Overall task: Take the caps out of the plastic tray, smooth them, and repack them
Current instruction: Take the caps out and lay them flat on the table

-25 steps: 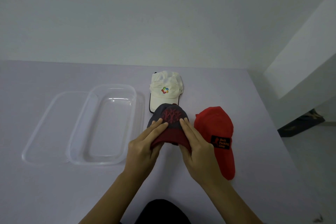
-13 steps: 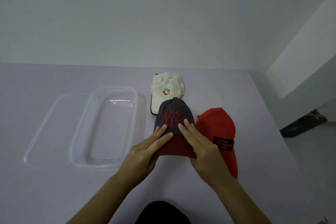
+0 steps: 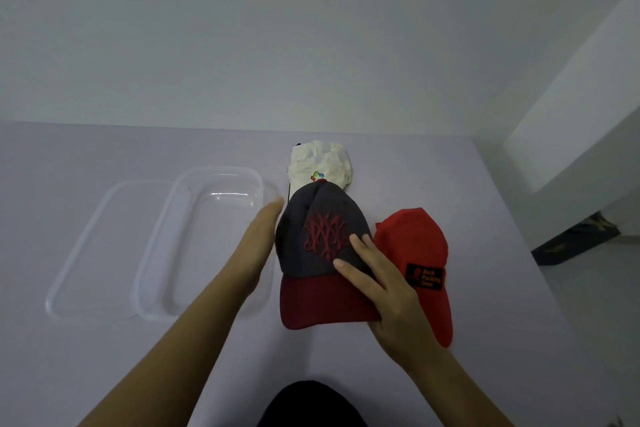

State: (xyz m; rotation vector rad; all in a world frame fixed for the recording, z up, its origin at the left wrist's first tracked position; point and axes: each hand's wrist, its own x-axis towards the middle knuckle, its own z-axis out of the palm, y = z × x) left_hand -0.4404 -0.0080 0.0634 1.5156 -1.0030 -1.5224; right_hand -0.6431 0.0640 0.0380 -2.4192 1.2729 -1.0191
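A: Where is the cap now?

B: The grey cap (image 3: pixel 320 229) with the dark red brim is lifted a bit over the surface (image 3: pixel 485 218), in the middle, between the tray and the red cap (image 3: pixel 414 243). Its top covers part of the white cap (image 3: pixel 320 165) behind it.

A: And the hands?

B: The right hand (image 3: pixel 388 291) holds the grey cap at the brim's right side, fingers (image 3: pixel 362 246) spread over the crown; thumb is hidden under, so I judge the grip is closed on the brim. The left hand (image 3: pixel 258 246) is flat and open, holding nothing; it stands at the cap's left side, prob. touching it, but I cannot tell for sure.

A: Which step is it?

B: I think smoothing, approx. the middle of the task. All three caps are out, the plastic tray (image 3: pixel 221 173) is empty, and its lid (image 3: pixel 86 236) lies just beside it on the left. Nothing is repacked yet.

A: Next move needs what?

B: In my opinion, press the crown flat w/ the left palm while the right keeps the brim steady. Then the cap goes to the tray, which is near on the left. The crown is soft, so it may wrinkle again if it is pushed in carelessly.
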